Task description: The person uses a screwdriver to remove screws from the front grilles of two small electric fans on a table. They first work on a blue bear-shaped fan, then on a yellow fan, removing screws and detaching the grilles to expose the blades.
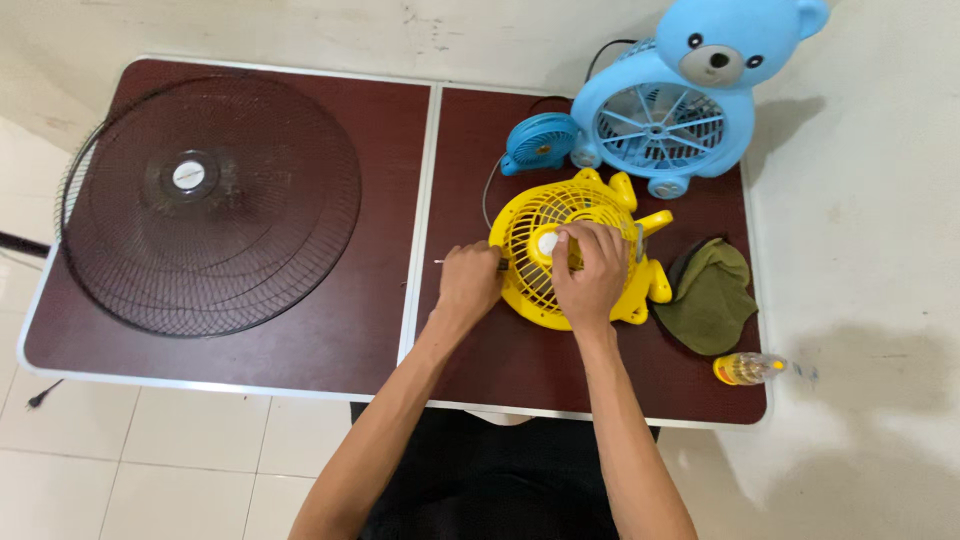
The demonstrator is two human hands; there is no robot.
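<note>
Forearms enter from the bottom edge, bare, converging on a small yellow fan (575, 262) that lies on its back on the right half of the counter (300, 345).

Head view. Left hand (468, 282) is curled at the fan's left rim; its fingers are pressed together around a thin tool (440, 262), apparently a screwdriver, whose metal tip sticks out to the left. Right hand (590, 268) rests flat on the front grille (530, 240), fingers bent and pressing down near the white hub cap (547, 243); it holds nothing loose.

Progress, as judged: the yellow grille sits on the housing, seated and unopened. No loose screws or parts are visible beside it. Work on this fan looks early or mid-stage.

Materials and shapes:
- Yellow fan: glossy moulded plastic, round ribbed grille, stubby feet and knobs on the right side.
- Large fan guard (210, 205): dark wire, domed, concentric rings with radial spokes, dusty hub; lies alone on the left half.
- Blue bear-shaped fan (690, 100): smooth plastic, round slatted opening, stands at the far right edge.
- Small blue fan (540, 140): just beside the bear.
- Olive cloth (712, 295): soft, crumpled, right of the yellow fan.
- Small oil bottle (745, 369): clear, yellow liquid, lying on its side.
- Counter: dark red-brown laminate, pale metal trim, centre seam.
</note>
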